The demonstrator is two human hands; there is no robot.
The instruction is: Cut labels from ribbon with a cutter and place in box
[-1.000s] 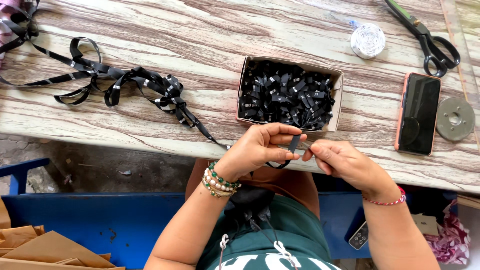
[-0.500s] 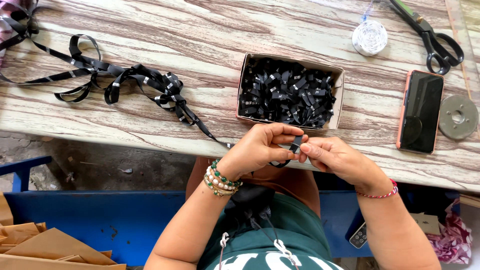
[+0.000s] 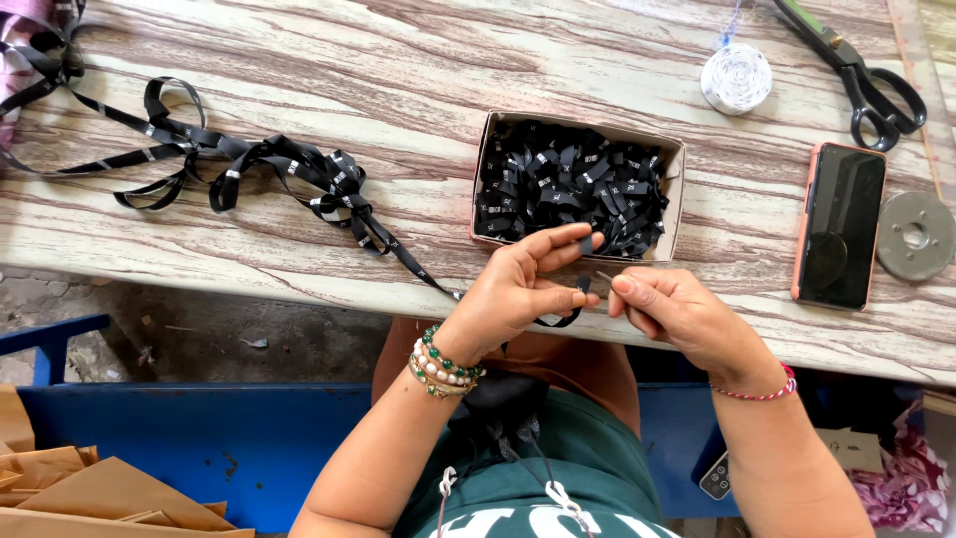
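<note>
My left hand (image 3: 518, 289) pinches the end of a long black label ribbon (image 3: 249, 169) at the table's front edge; the ribbon trails off to the far left in loose loops. My right hand (image 3: 672, 314) is closed just right of it, fingertips against the same ribbon end, holding what looks like a small blade, mostly hidden. Directly behind both hands stands an open cardboard box (image 3: 677, 184) filled with several cut black label pieces (image 3: 568, 189).
A phone with an orange case (image 3: 839, 224) lies at the right, a grey metal disc (image 3: 914, 236) beside it. Black scissors (image 3: 861, 75) and a white thread spool (image 3: 735, 78) sit at the back right. Brown paper (image 3: 90, 493) lies on the floor at lower left.
The hands have drawn slightly apart, my left fingers lifting toward the box. The ribbon end stays pinched between them.
</note>
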